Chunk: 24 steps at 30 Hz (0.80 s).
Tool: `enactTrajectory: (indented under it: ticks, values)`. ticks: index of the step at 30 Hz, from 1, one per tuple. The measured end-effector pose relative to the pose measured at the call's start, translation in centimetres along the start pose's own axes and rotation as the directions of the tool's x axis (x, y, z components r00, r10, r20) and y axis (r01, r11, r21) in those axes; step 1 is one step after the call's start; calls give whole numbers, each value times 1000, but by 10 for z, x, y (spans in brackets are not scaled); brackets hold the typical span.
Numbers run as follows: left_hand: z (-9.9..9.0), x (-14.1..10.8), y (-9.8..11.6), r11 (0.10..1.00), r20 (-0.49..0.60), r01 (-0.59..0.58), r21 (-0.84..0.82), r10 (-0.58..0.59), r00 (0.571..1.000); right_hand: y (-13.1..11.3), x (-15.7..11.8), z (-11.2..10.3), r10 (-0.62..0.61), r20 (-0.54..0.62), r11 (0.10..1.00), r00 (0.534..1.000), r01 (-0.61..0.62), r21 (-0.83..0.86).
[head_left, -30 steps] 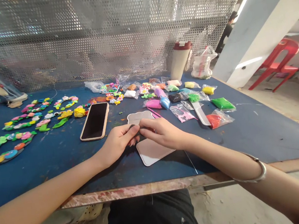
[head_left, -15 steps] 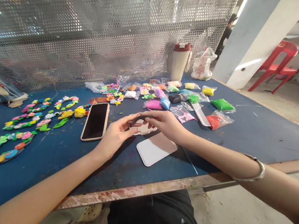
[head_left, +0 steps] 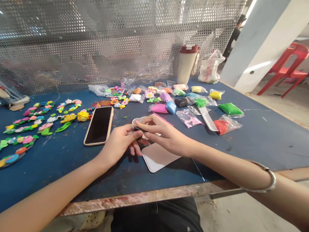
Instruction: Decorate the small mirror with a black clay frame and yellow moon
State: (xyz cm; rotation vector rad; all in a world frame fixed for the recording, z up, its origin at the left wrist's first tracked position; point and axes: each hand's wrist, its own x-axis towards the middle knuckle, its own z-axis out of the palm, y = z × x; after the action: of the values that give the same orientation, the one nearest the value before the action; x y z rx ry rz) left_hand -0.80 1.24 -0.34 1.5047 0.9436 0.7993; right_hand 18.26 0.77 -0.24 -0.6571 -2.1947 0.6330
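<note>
My left hand (head_left: 120, 141) is closed, thumb and forefinger pinching a piece of black clay (head_left: 138, 128). My right hand (head_left: 165, 134) meets it from the other side, its fingers closed on the same piece; most of the clay is hidden between the fingers. Below the right hand lies a white rounded rectangular board (head_left: 155, 162), partly covered by that hand. Behind both hands, a white-edged flat piece (head_left: 141, 120) shows only in part. A phone (head_left: 99, 126) in a light case lies just left of my left hand.
Several bags of coloured clay (head_left: 229, 109) lie at the right, beside a white comb (head_left: 207, 119). Flower-covered clay shapes (head_left: 11, 159) spread over the left. A tumbler (head_left: 187, 65) and a plastic bag (head_left: 210, 66) stand near the perforated metal panel (head_left: 101, 43).
The black clay was a curved strip stretched between both hands; now it is bunched at the fingertips. My hands have come closer together, and the right hand has dropped slightly over the board.
</note>
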Motion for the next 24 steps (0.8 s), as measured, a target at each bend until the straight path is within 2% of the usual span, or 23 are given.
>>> enactTrajectory:
  ticks: [4, 7, 10, 13, 17, 21, 24]
  values:
    - [2, -3, 0, 1000, 3, -26, -13, 26, 1000, 0, -1, 2, -40, -17, 987, 999, 37, -154]
    - [5, -5, 1, 998, 13, -59, -15, 59, 998, 1, -2, 4, -83, -11, 940, 996, 75, -334]
    - [9, -7, 3, 998, 86, -59, -2, 59, 995, 3, -2, 7, -136, -46, 879, 990, 99, -466]
    - [12, -8, 4, 997, 144, -35, 73, 25, 989, 8, -1, 7, -192, -21, 826, 981, 150, -544]
    - [7, -5, 3, 979, 84, -63, 196, 47, 995, 11, 0, 6, -234, 20, 789, 972, 202, -581]
    - [1, -2, 6, 968, 44, -77, 238, 68, 997, 5, 1, 5, -90, -71, 878, 993, 46, -477]
    - [0, -2, 9, 966, -9, -96, 242, 101, 995, -2, 2, 3, 25, -158, 915, 987, -86, -394]
